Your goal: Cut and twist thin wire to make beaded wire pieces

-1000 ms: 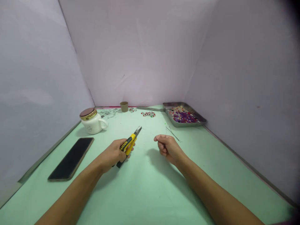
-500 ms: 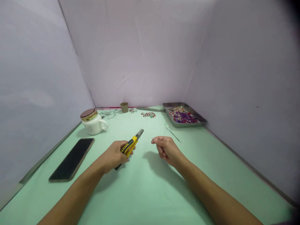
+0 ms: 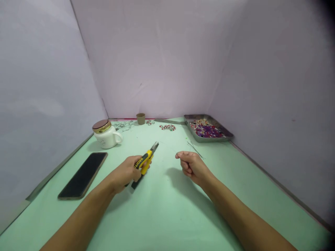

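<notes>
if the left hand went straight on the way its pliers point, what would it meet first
Probably the cluster of red and pale beads, since the pliers in the left hand aim towards it. Their height above the table is unclear, so they might pass over.

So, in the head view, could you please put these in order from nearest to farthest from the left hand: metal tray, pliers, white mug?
1. Pliers: held in the left hand.
2. White mug: ahead of that hand, toward the left.
3. Metal tray: at the back right of the table.
</notes>
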### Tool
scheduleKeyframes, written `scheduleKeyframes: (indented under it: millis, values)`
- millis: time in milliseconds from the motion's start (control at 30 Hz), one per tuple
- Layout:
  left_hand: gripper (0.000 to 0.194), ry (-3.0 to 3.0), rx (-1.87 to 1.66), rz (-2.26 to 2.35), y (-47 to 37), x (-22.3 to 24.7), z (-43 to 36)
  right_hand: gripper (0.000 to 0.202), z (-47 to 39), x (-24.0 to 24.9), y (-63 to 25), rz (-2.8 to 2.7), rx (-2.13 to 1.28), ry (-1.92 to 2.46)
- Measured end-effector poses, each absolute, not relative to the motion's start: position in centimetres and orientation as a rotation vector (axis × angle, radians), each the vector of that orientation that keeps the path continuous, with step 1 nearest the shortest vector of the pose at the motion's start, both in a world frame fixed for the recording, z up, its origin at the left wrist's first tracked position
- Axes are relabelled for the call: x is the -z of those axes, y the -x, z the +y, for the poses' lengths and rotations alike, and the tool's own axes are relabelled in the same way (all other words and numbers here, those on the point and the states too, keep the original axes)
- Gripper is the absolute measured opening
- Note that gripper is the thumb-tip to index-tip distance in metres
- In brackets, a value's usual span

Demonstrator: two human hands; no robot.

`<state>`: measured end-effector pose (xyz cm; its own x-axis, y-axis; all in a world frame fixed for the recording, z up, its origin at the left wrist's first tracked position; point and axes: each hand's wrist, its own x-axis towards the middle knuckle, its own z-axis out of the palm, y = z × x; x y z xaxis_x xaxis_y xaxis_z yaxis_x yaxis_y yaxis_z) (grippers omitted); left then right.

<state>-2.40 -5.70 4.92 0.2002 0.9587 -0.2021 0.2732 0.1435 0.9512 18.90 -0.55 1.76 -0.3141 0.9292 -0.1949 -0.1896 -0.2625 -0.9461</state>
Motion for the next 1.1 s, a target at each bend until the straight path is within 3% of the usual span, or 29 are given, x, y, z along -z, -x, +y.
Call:
scheduleKeyframes:
  millis: [467, 600, 700, 867, 1033, 1100]
  values:
    - [0.033, -1.423, -0.776, 1.364, 2.0, -4.5, -5.5, 0.007, -0.7, -1.8, -18.8, -1.203, -1.741, 1.055]
    - [0.037, -1.180, -1.031, 1.536, 4.8, -4.5, -4.2, 0.005, -0.1, -1.9, -19.6, -1.191, -1.807, 1.071]
    - [0.034, -1.156, -1.185, 1.618, 6.1, -4.4, -3.5, 0.006, 0.1, -1.6, -19.9, -1.316, -2.064, 1.042]
    - [0.023, -1.103, -1.080, 1.319, 3.9, -3.7, -4.1, 0.012, -1.1, -1.1, -19.0, -1.527, -2.621, 0.882]
    - [0.033, -1.103, -1.052, 1.224, 1.5, -2.4, -4.7, 0.012, -1.9, -1.0, -18.3, -1.553, -2.723, 0.822]
    - [0.027, -1.152, -1.064, 1.222, 1.1, -2.1, -4.8, 0.011, -1.9, -0.9, -18.2, -1.593, -2.720, 0.822]
